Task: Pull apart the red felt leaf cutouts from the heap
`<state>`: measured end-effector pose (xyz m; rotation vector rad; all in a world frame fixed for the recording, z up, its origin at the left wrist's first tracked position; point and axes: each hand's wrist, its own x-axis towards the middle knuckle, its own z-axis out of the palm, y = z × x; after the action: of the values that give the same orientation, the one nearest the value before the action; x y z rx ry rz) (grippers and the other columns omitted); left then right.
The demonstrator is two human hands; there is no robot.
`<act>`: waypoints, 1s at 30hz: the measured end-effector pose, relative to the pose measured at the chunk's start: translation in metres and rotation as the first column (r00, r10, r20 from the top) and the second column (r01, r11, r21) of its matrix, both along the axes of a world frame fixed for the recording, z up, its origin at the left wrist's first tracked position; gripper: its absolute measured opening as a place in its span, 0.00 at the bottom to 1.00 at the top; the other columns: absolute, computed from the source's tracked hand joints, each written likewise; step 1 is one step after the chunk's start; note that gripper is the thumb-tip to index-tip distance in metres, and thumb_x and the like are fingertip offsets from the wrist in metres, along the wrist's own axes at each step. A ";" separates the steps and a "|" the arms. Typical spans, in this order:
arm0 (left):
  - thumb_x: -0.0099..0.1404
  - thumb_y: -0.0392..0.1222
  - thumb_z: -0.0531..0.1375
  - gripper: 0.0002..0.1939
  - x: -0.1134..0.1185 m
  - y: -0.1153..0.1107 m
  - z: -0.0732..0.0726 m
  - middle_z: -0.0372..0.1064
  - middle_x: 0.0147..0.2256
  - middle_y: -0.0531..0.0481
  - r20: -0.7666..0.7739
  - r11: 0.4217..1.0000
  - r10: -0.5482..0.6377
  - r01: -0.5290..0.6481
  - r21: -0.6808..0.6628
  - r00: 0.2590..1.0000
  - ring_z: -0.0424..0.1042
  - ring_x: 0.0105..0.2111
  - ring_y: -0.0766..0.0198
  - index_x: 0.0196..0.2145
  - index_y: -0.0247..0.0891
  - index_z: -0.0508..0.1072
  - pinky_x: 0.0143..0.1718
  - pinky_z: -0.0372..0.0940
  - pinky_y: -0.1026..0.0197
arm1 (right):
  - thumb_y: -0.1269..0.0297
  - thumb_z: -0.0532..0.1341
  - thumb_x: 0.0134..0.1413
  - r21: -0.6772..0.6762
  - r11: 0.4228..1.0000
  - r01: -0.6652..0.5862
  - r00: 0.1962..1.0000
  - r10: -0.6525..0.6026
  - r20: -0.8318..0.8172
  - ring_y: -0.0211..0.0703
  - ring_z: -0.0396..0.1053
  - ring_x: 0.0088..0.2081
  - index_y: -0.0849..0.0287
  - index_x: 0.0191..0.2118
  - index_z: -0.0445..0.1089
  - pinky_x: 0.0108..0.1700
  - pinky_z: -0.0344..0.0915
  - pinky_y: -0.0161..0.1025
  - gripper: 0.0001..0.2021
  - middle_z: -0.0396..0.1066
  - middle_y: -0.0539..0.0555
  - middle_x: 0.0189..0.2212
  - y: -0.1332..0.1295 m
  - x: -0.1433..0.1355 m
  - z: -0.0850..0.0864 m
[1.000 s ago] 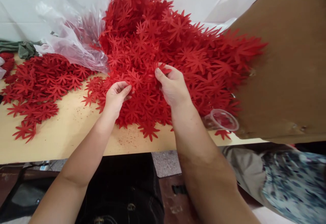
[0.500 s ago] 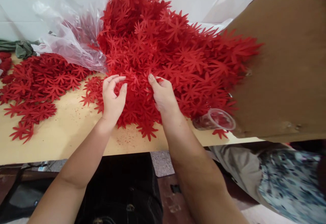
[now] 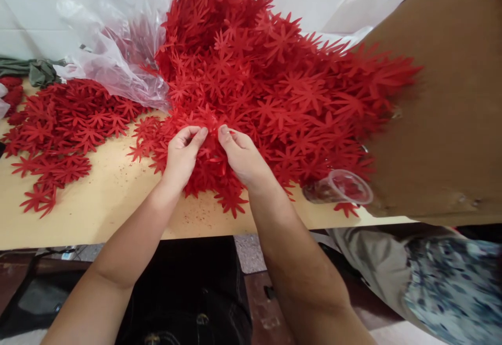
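In front of the large heap of red many-fingered cutouts [image 3: 282, 81], both my hands are close together with fingertips pinched. My left hand [image 3: 183, 156] is closed, thumb against forefinger, at the edge of a red cutout. From the other side my right hand [image 3: 242, 158] is closed on the same red piece, its thumb on top. The piece between them blends into the red heap behind, so its outline is hard to make out.
A clear plastic cup [image 3: 350, 187] lies on its side near the table's [image 3: 117, 198] front edge. Cardboard [image 3: 439, 104] rises at the right. Left are a clear plastic bag [image 3: 113, 47] and a smaller red pile [image 3: 78, 117]. A person in patterned clothing [image 3: 451, 282] is at the lower right.
My hands have come closer together. The left hand has moved right, and its fingers, apart before, are now pinched. The right hand has come slightly lower.
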<state>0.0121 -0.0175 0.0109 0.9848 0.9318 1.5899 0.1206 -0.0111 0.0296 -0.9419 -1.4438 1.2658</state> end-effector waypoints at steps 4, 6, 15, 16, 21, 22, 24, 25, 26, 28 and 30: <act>0.55 0.43 0.62 0.08 -0.002 0.003 0.000 0.63 0.23 0.58 0.025 0.998 0.060 -0.060 -0.012 0.998 0.61 0.25 0.75 0.25 0.37 0.68 0.32 0.59 0.70 | 0.51 0.66 0.37 -0.084 0.992 -0.092 0.993 0.085 -0.084 0.29 0.65 0.27 0.56 0.30 0.69 0.30 0.67 0.29 0.16 0.68 0.45 0.24 -0.007 0.006 0.002; 0.54 0.44 0.62 0.08 -0.003 0.005 -0.001 0.63 0.23 0.58 0.025 0.996 0.089 -0.089 -0.002 0.996 0.61 0.25 0.75 0.25 0.38 0.68 0.32 0.59 0.70 | 0.55 0.67 0.36 -0.094 0.992 -0.085 0.991 0.075 -0.113 0.29 0.66 0.27 0.56 0.33 0.70 0.30 0.69 0.29 0.16 0.69 0.44 0.25 -0.007 0.009 0.000; 0.57 0.42 0.60 0.09 -0.016 0.014 -0.002 0.67 0.35 0.53 -0.076 0.958 0.282 -0.277 0.076 0.956 0.67 0.35 0.71 0.36 0.40 0.68 0.42 0.62 0.66 | 0.52 0.65 0.39 -0.055 0.992 0.115 0.982 -0.121 -0.142 0.26 0.58 0.20 0.58 0.23 0.65 0.22 0.60 0.27 0.15 0.62 0.43 0.18 -0.003 0.021 -0.010; 0.56 0.42 0.61 0.11 -0.017 0.014 -0.001 0.67 0.39 0.52 -0.134 0.939 0.332 -0.313 0.143 0.934 0.67 0.40 0.69 0.38 0.40 0.68 0.46 0.60 0.65 | 0.52 0.65 0.40 -0.046 0.990 0.131 0.980 -0.136 -0.143 0.26 0.58 0.20 0.58 0.23 0.65 0.23 0.60 0.27 0.15 0.62 0.43 0.18 -0.002 0.022 -0.010; 0.58 0.46 0.59 0.10 -0.017 0.001 0.007 0.66 0.43 0.49 -0.376 0.872 0.449 -0.305 0.384 0.811 0.63 0.49 0.64 0.37 0.40 0.71 0.55 0.55 0.60 | 0.51 0.63 0.42 -0.025 0.982 0.186 0.970 -0.187 -0.154 0.28 0.61 0.23 0.56 0.25 0.65 0.27 0.63 0.30 0.14 0.63 0.43 0.20 0.002 0.021 -0.016; 0.60 0.47 0.57 0.10 -0.014 -0.003 0.008 0.66 0.41 0.49 -0.408 0.899 0.375 -0.221 0.378 0.832 0.65 0.46 0.65 0.36 0.40 0.71 0.53 0.57 0.60 | 0.51 0.63 0.43 -0.016 0.978 0.207 0.964 -0.207 -0.166 0.28 0.61 0.23 0.56 0.26 0.65 0.28 0.63 0.30 0.13 0.62 0.43 0.20 0.002 0.020 -0.017; 0.60 0.48 0.55 0.12 -0.006 -0.011 0.007 0.68 0.38 0.48 -0.458 0.951 0.149 0.000 0.308 0.876 0.67 0.41 0.65 0.37 0.39 0.71 0.49 0.60 0.60 | 0.53 0.62 0.44 0.014 0.961 0.276 0.945 -0.268 -0.190 0.28 0.60 0.23 0.56 0.25 0.64 0.30 0.63 0.30 0.12 0.62 0.43 0.21 0.004 0.018 -0.018; 0.59 0.49 0.57 0.13 -0.001 -0.015 0.005 0.68 0.38 0.47 -0.466 0.961 0.039 0.095 0.261 0.884 0.67 0.40 0.64 0.38 0.39 0.70 0.48 0.61 0.60 | 0.53 0.62 0.45 0.027 0.949 0.315 0.932 -0.304 -0.197 0.28 0.60 0.23 0.56 0.24 0.63 0.30 0.63 0.30 0.12 0.62 0.43 0.21 0.004 0.017 -0.018; 0.57 0.49 0.60 0.15 0.005 -0.017 0.003 0.68 0.40 0.47 -0.461 0.963 -0.043 0.160 0.217 0.886 0.67 0.41 0.63 0.40 0.39 0.70 0.48 0.61 0.60 | 0.54 0.62 0.46 0.035 0.938 0.346 0.922 -0.333 -0.196 0.28 0.60 0.24 0.56 0.24 0.62 0.31 0.63 0.30 0.12 0.62 0.44 0.21 0.005 0.016 -0.017; 0.52 0.47 0.64 0.22 0.016 -0.020 -0.003 0.66 0.44 0.46 -0.406 0.971 -0.089 0.169 0.168 0.910 0.66 0.46 0.61 0.44 0.40 0.67 0.51 0.59 0.59 | 0.55 0.61 0.47 0.044 0.925 0.379 0.912 -0.364 -0.189 0.29 0.62 0.25 0.55 0.25 0.62 0.32 0.64 0.31 0.11 0.63 0.44 0.22 0.005 0.013 -0.015; 0.51 0.44 0.65 0.25 0.024 -0.019 -0.008 0.64 0.47 0.46 -0.304 0.986 -0.051 0.096 0.135 0.951 0.64 0.48 0.61 0.46 0.41 0.65 0.52 0.58 0.59 | 0.55 0.60 0.47 0.046 0.924 0.381 0.911 -0.366 -0.191 0.30 0.64 0.27 0.54 0.28 0.63 0.36 0.65 0.32 0.09 0.65 0.45 0.25 0.005 0.011 -0.014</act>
<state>0.0364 -0.0369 0.0030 1.3791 0.9766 1.4878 0.1312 -0.0056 0.0160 -0.9676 -1.1017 0.9708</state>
